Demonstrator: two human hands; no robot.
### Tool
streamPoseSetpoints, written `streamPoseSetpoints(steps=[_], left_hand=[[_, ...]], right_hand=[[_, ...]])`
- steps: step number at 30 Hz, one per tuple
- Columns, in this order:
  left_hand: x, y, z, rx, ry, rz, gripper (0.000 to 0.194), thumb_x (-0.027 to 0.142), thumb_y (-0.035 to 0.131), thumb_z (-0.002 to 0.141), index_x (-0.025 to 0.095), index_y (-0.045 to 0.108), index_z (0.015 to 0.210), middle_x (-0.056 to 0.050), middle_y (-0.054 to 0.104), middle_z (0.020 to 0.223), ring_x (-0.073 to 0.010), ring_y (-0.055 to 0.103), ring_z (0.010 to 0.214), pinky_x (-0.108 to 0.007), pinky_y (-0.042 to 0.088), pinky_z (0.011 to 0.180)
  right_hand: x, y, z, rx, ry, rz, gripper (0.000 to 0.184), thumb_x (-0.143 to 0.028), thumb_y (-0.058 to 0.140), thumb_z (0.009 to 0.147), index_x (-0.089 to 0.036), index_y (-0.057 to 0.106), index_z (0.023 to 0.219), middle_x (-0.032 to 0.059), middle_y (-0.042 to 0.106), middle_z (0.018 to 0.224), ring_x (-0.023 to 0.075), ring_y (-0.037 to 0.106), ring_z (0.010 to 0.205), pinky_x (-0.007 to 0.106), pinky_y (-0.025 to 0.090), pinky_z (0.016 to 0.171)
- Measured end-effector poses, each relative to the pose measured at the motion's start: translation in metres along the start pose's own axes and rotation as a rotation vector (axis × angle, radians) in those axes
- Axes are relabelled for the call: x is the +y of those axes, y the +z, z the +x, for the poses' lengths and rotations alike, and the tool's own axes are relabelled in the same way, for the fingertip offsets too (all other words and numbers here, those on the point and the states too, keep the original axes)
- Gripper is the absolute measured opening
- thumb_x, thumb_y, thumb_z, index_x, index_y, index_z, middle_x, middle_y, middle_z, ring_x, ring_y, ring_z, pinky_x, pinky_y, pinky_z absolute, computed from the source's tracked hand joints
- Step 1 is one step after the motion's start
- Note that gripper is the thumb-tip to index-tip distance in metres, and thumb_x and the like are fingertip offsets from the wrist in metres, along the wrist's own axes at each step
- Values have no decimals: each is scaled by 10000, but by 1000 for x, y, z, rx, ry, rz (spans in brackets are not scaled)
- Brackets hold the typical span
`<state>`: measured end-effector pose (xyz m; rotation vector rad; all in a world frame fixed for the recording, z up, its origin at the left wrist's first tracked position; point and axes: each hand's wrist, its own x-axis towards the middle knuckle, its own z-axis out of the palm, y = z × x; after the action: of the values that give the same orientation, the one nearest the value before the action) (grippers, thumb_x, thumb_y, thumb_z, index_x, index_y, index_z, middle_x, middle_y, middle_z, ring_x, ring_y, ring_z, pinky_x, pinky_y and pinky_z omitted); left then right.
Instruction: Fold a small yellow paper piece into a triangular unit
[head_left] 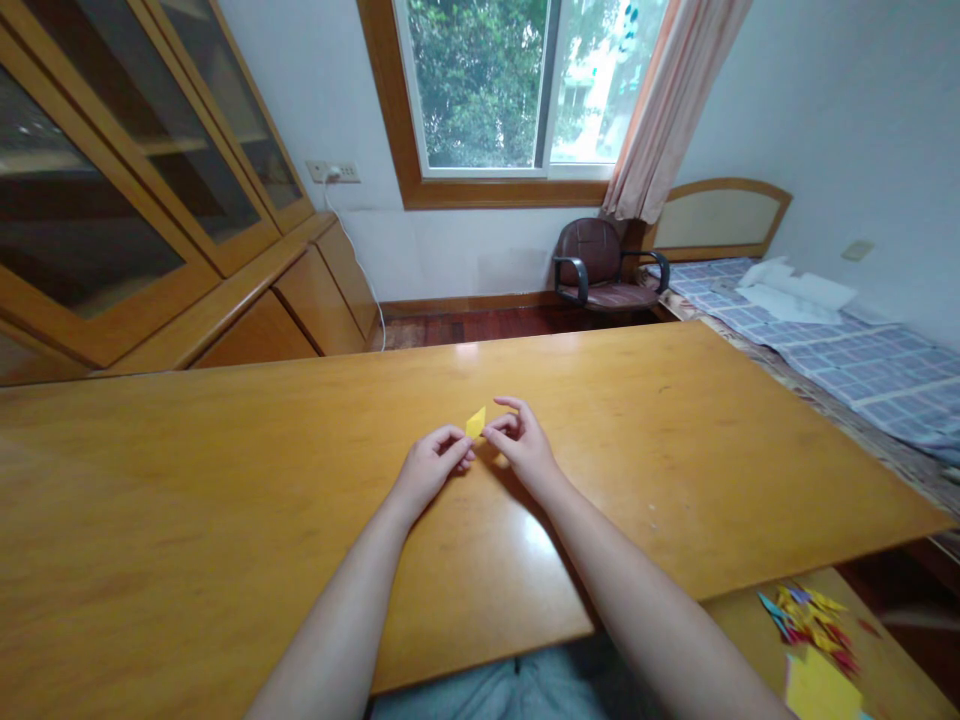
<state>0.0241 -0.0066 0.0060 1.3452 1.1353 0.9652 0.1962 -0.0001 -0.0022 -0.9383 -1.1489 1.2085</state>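
A small folded yellow paper piece is held just above the wooden table, near its middle. My left hand pinches its lower left side with curled fingers. My right hand pinches its right side, thumb and forefinger pressed together. Both forearms reach in from the bottom of the view.
A lower surface at the bottom right carries a heap of coloured paper pieces and a yellow sheet. A dark office chair stands under the window. A bed lies on the right, a wooden glass-door cabinet on the left.
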Motion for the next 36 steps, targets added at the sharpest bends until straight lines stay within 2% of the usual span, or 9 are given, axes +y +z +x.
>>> streamPoseSetpoints(steps=[22,36], left_hand=[[2,1,1,33,12,13,352,512,654,797,162,642,758,-28,677,675,-132,609,590,-246,498,598],[-2,0,3,-3,2,23,339,498,633,809,163,666,764,-29,679,680,-135,612,598,-242,491,600]], right_hand=[[-4,0,-4,-63,-12,-76,463,-256,688,764,-230,501,1187,-34,649,760,143,616,705,285,464,707],[-6,1,-4,-20,-21,-89,442,-277,694,760,-226,521,1164,-31,648,763,143,618,704,286,470,700]])
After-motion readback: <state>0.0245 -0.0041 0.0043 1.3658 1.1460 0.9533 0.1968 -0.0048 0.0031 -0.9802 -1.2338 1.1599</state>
